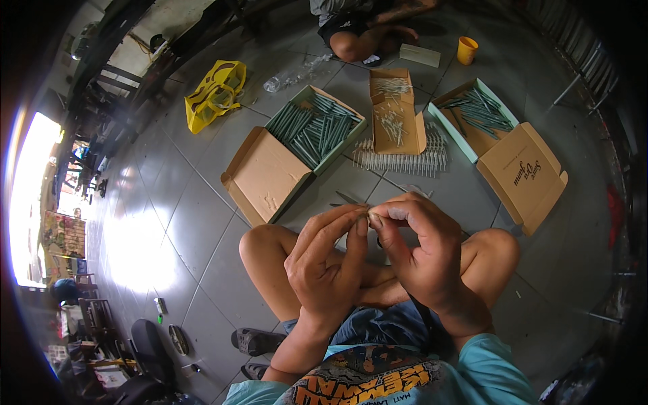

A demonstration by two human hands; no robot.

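I saw the left hand (325, 260) and right hand (426, 253) touching, both pinched, near an open box (266, 174). I couldn't tell what they gripped.

Small piece (368, 214) between left hand (317, 263) and right hand (426, 253): mostly covered by fingers (343, 219), too small to identify. Dark blade (347, 197) beyond, its rest hidden behind the hands. Pale bits (393, 128) in narrow carton (403, 147): too fine to make out. Second person (347, 40) cut by upper edge. Shirt (364, 381) cropped below. Doorway (30, 202) lost in glare.
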